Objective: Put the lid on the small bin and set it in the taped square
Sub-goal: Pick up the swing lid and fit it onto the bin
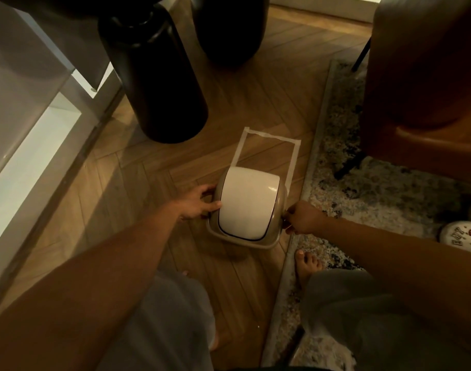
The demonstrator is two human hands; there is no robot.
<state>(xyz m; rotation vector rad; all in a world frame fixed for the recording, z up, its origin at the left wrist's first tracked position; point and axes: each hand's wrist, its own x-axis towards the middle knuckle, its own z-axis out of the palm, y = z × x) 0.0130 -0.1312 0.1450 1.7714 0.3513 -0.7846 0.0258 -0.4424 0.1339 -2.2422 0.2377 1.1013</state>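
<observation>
I am gripping the lidded small bin (pixel 249 207) between my left hand (pixel 199 203) and right hand (pixel 301 218), holding it at the near edge of the taped square (pixel 266 153), which is lying straight ahead.

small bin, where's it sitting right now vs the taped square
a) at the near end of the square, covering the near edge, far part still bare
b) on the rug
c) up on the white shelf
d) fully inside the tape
a: the small bin, held between the left hand and the right hand, hides the near end of the taped square, whose far part shows bare floor.
</observation>
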